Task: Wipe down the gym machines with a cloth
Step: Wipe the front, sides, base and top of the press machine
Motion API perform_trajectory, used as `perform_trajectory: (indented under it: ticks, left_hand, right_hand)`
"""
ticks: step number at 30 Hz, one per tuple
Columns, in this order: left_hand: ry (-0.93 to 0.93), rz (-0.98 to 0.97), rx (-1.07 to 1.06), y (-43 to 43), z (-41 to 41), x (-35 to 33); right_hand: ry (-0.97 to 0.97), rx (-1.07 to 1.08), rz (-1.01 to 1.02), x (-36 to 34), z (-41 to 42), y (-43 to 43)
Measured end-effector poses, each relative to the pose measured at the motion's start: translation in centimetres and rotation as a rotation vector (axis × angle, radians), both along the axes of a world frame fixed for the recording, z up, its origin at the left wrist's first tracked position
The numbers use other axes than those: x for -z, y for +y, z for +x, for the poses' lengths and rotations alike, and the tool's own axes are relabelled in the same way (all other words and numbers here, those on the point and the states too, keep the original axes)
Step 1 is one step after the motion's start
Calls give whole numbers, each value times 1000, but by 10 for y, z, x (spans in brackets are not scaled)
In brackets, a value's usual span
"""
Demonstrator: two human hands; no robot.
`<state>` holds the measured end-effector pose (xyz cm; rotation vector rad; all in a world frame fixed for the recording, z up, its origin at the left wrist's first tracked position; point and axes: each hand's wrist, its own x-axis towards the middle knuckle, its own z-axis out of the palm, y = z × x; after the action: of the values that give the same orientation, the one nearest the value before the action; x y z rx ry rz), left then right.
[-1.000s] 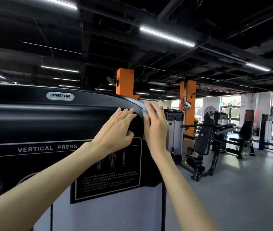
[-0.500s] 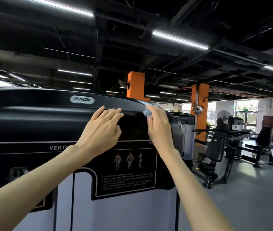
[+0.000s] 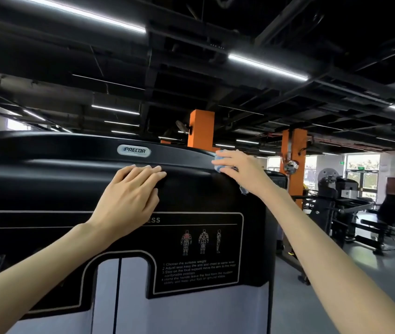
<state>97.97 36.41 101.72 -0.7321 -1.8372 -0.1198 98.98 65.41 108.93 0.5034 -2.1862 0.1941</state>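
The Precor machine's black shroud (image 3: pixel 59 182) fills the near view. The left hand (image 3: pixel 128 198) lies flat on its front with the fingers straight, probably as a brace. The right hand (image 3: pixel 238 171) grips a bunched blue cloth (image 3: pixel 218 162) and presses it onto the shroud's upper right corner to wipe.

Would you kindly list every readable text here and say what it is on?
"PRECOR": silver badge atop the black machine cover.
"ESS": tail of a heading on the cover; the left hand hides the rest.
"1 Choose the suitable weight": instruction panel; lines below too blurred.
Green sign far right: too small.
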Motion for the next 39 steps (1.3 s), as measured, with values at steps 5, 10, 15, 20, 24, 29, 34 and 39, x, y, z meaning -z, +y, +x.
perform_trajectory:
  ticks: [5, 10, 15, 20, 24, 29, 34, 39]
  left_hand:
    - [40, 7, -1, 0, -2, 2]
    - [59, 4, 5, 1, -4, 3]
    - [56, -39, -21, 1, -8, 5]
    - [32, -34, 16, -1, -7, 3]
    - [5, 5, 104, -10, -2, 2]
    - [39, 64, 43, -40, 4, 7]
    - [75, 146, -23, -62, -4, 7]
    - [129, 81, -109, -64, -10, 15]
  right_hand:
    - [-113, -19, -23, -1, 1, -9]
    - [130, -70, -162, 43, 15, 17]
    - [198, 55, -267, 42, -1, -30]
    - [269, 42, -277, 51, -2, -50]
    - [331, 71, -280, 64, 5, -31]
    - [464, 149, -629, 71, -5, -104]
    - [453, 13, -462, 80, -10, -192]
    - [429, -145, -183, 94, -1, -182]
